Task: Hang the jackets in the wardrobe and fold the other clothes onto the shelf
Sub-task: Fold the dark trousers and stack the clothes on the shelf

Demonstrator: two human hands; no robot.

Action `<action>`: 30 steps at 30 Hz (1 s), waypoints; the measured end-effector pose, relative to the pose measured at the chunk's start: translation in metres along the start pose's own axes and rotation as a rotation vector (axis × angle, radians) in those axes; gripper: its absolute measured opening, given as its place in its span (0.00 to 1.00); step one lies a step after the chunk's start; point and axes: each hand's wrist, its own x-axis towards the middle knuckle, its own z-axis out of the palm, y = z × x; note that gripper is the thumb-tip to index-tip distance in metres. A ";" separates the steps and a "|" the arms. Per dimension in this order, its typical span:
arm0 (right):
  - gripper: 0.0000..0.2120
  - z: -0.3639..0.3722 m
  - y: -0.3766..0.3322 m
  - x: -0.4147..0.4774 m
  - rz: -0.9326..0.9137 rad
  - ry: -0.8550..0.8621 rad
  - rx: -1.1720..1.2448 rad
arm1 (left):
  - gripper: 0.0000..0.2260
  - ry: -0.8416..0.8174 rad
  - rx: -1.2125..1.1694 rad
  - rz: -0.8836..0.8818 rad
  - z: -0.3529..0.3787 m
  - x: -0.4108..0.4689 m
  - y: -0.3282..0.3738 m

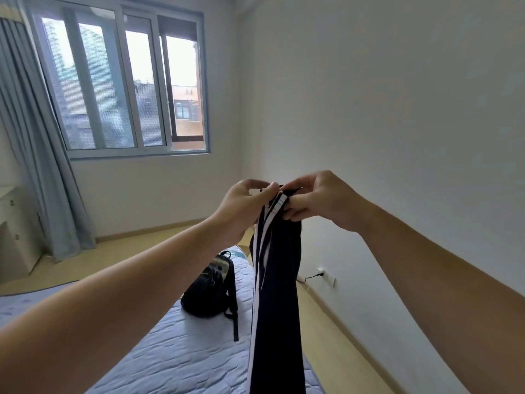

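Observation:
A pair of dark navy track pants (277, 308) with white side stripes hangs straight down in front of me, above the bed. My left hand (244, 206) pinches the top edge of the pants from the left. My right hand (318, 200) grips the same top edge from the right, fingers curled round the cloth. Both hands are held close together at chest height. The lower end of the pants runs out of the bottom of the view.
A black backpack (211, 288) lies on the blue quilted mattress (170, 351) below my arms. Wooden floor runs between the bed and the white right wall, where a charger (320, 271) is plugged in. A window (125, 81), grey curtain (42, 155) and white cabinet (14, 228) stand at left.

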 end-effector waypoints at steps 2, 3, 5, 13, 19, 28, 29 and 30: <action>0.09 0.002 -0.001 -0.002 -0.059 0.015 -0.118 | 0.20 -0.061 0.014 0.024 0.001 -0.005 0.001; 0.08 0.003 -0.002 -0.003 -0.086 0.044 -0.176 | 0.22 -0.098 0.025 0.041 0.001 -0.008 0.001; 0.10 0.003 -0.002 -0.002 -0.109 0.118 -0.262 | 0.21 -0.145 0.058 0.103 0.001 -0.011 -0.001; 0.24 -0.017 0.017 -0.010 0.205 -0.067 -0.543 | 0.13 -0.166 0.132 0.182 -0.019 -0.005 0.007; 0.08 -0.011 0.016 -0.015 0.065 -0.054 -0.459 | 0.14 -0.229 0.276 0.166 -0.044 0.011 -0.001; 0.13 -0.001 -0.001 0.004 -0.070 0.089 -0.392 | 0.08 -0.211 0.346 0.220 -0.067 0.034 0.001; 0.14 -0.001 -0.001 0.006 -0.082 0.152 -0.423 | 0.09 -0.191 0.330 0.233 -0.068 0.037 0.001; 0.14 0.000 -0.001 0.008 -0.085 0.186 -0.431 | 0.09 -0.177 0.334 0.247 -0.069 0.039 0.002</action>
